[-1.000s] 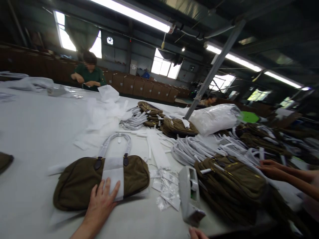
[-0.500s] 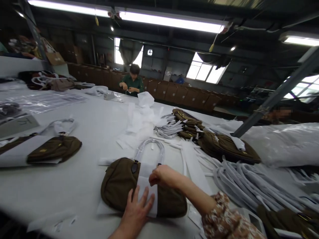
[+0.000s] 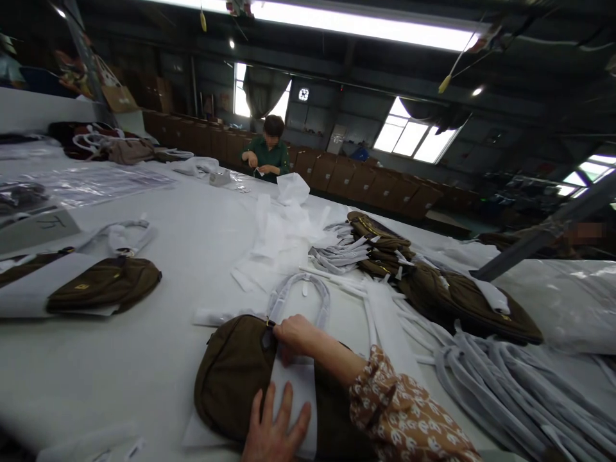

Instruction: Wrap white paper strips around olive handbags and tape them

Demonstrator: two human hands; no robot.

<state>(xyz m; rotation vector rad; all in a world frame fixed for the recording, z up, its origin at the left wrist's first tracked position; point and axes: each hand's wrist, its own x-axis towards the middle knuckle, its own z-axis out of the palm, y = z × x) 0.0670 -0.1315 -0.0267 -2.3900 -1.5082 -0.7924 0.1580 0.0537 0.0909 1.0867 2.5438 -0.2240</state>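
A dark olive-brown handbag (image 3: 230, 378) lies flat on the white table in front of me. A band of white paper (image 3: 303, 391) runs across its middle. My left hand (image 3: 275, 428) rests on the lower part of that band, fingers spread. At the top of the bag, my right hand (image 3: 293, 337) is closed around the left base of the handle, by a small metal ring; the fingertips are partly hidden. The handle (image 3: 323, 296), wrapped in clear-grey film, arches away from me on the table. My right forearm covers the right part of the bag.
Another paper-banded handbag (image 3: 108, 282) lies at left beside a marked grey block (image 3: 41, 231). White paper sheets (image 3: 269, 231) lie ahead. To the right are stacked brown bags (image 3: 457, 301) and a heap of wrapped handles (image 3: 520, 385). A co-worker (image 3: 269, 151) is across the table.
My right hand has moved left from the paper band's upper right to the left handle base. My left hand stays flat on the paper. The view has shifted slightly.
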